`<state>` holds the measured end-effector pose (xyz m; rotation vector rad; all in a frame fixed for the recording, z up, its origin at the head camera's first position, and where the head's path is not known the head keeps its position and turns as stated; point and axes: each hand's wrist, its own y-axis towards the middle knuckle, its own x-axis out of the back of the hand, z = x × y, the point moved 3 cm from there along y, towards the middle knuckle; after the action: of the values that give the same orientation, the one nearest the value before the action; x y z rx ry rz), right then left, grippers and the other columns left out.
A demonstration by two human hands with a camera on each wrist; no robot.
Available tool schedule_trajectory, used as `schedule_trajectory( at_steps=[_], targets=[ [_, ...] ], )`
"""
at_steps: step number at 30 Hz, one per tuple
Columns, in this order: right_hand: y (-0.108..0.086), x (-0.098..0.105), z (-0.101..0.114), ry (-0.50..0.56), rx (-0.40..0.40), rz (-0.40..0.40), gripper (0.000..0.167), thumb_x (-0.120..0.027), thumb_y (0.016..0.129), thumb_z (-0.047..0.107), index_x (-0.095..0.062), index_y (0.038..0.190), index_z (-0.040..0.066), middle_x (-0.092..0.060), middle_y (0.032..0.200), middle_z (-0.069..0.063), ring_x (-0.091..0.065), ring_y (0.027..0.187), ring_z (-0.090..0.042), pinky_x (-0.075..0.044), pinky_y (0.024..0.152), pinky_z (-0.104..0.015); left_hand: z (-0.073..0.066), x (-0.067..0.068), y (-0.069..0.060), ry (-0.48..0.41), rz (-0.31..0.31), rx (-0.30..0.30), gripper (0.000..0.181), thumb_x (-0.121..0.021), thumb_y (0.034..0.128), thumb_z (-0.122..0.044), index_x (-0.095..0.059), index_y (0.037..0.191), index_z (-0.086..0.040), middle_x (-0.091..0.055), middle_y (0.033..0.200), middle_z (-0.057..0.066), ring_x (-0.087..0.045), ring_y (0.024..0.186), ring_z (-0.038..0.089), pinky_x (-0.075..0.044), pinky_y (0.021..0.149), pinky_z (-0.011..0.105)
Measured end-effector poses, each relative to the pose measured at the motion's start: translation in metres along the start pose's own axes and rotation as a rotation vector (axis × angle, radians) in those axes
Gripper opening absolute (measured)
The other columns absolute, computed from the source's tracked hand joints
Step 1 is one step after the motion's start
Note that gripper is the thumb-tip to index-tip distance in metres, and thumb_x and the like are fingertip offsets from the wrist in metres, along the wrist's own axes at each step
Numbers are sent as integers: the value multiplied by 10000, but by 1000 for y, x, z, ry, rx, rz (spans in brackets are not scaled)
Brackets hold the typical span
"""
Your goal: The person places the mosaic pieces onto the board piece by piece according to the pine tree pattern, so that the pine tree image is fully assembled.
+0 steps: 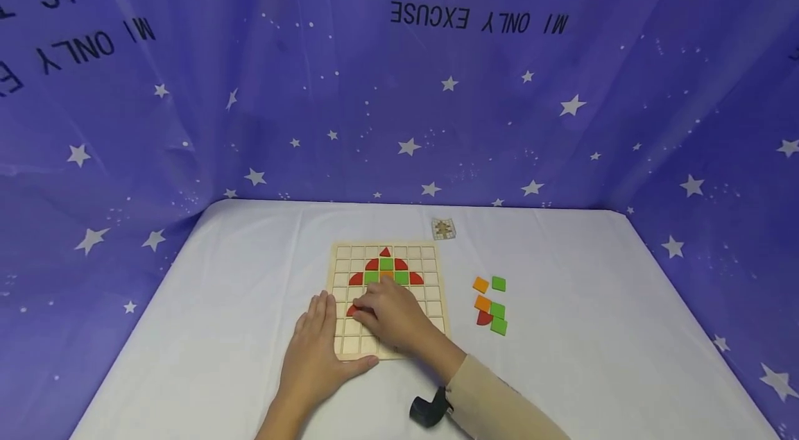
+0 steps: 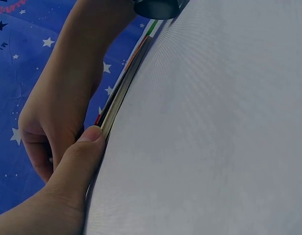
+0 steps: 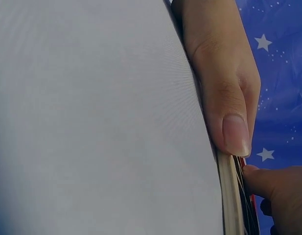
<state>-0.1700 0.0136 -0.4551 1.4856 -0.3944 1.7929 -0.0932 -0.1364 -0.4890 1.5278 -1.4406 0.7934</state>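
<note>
A pale wooden grid board (image 1: 431,265) lies on the table with red, green and orange tiles in its upper squares, forming a stepped triangle. My left hand (image 1: 315,353) rests along its left edge, fingers straight, with the thumb at the near edge. In the left wrist view that thumb (image 2: 89,134) touches the board's side. My right hand (image 1: 396,315) reaches over the board and pinches a red quarter-circle tile (image 1: 351,311) at a square on the left. The hand partly covers that tile and the orange tile (image 1: 387,275) in the row above.
Right of the board lie loose tiles: orange squares (image 1: 480,284), green squares (image 1: 499,284) and one red quarter-circle (image 1: 483,318). A small card with a tree pattern (image 1: 444,229) sits behind the board. A black curved object (image 1: 427,411) is by the right sleeve.
</note>
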Motion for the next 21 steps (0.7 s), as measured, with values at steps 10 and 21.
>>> schedule_trajectory(
  at_steps=[10, 21],
  targets=[
    [-4, 0, 4, -33, -14, 6, 255, -639, 958, 389, -738, 1130, 228, -703, 1019, 106, -513, 887, -96, -474, 758, -227, 2, 0, -4, 11, 15, 21, 1352, -565, 629, -927, -242, 1561, -3, -187, 1656, 163, -190, 1530, 358, -238, 1213, 534],
    [-21, 16, -12, 15, -78, -9, 304, -593, 972, 383, -688, 1230, 251, -668, 991, 113, -555, 919, -97, -504, 769, -273, 2, -3, 0, 16, 62, 13, 1370, -536, 635, -942, -183, 1577, -12, -131, 1671, 151, -126, 1550, 334, -175, 1245, 502]
  ],
)
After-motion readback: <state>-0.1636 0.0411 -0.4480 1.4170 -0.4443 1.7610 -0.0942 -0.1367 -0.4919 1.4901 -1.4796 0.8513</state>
